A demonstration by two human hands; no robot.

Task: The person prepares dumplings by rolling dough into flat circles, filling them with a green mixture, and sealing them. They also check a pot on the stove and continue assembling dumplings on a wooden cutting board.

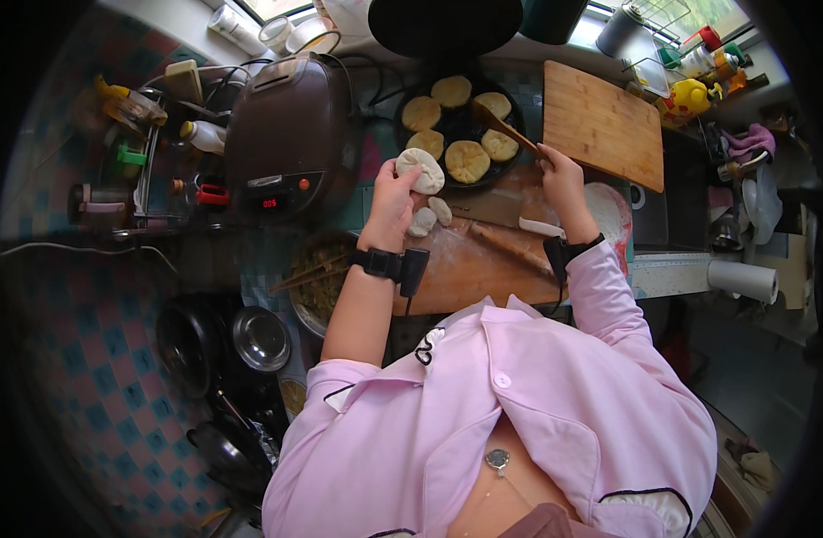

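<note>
Pinched between the fingers of my left hand (391, 202) is a pale, flattened round of dough (419, 169), raised near the lower left of the pan. My right hand (562, 184) grips a wooden spatula (510, 130), whose blade reaches among several golden flat cakes (468, 162) in the black round pan (456, 122). Below the pan, small dough pieces (420, 223) lie on a floury wooden board (447, 278), beside a cleaver (492, 206) with a pale handle and a rolling pin (510, 251).
A brown electric cooker (286, 125) stands left of the pan. Another cutting board (604, 117) is at right, beside the sink (671, 215). A bowl of filling (317, 300) with chopsticks sits lower left, above dark pots (187, 341). A paper roll (741, 280) lies far right.
</note>
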